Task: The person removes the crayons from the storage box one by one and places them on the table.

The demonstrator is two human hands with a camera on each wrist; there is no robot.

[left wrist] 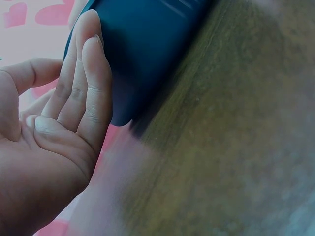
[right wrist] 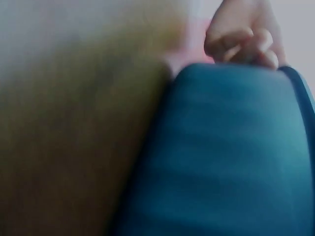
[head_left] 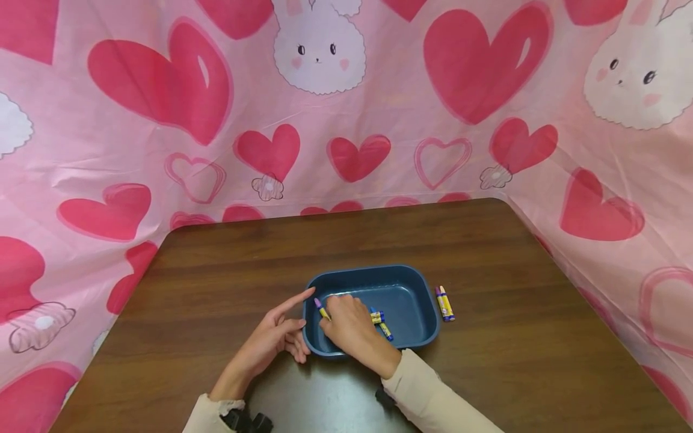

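A dark blue tray [head_left: 373, 270] stands on the table, its outer wall [left wrist: 147, 54] filling the top of the left wrist view. My right hand [head_left: 349, 325] reaches into its left half, fingers curled down, and pinches a purple crayon [head_left: 320, 307] with a yellow and blue wrapper; the fingertips are hidden under the hand. Just right of that hand, blue crayons [head_left: 386, 331] with yellow wrappers lie on the tray floor. My left hand [head_left: 275, 332] is at the tray's left end, index finger extended to the rim and the other fingers against the outer wall.
Two crayons [head_left: 445, 304], one purple-tipped and one paler, lie side by side on the table right of the tray. The brown wooden table [head_left: 227, 264] backs onto a pink cloth [head_left: 390, 108] with hearts and rabbits. Black wrist straps [head_left: 246, 420] show below the sleeves.
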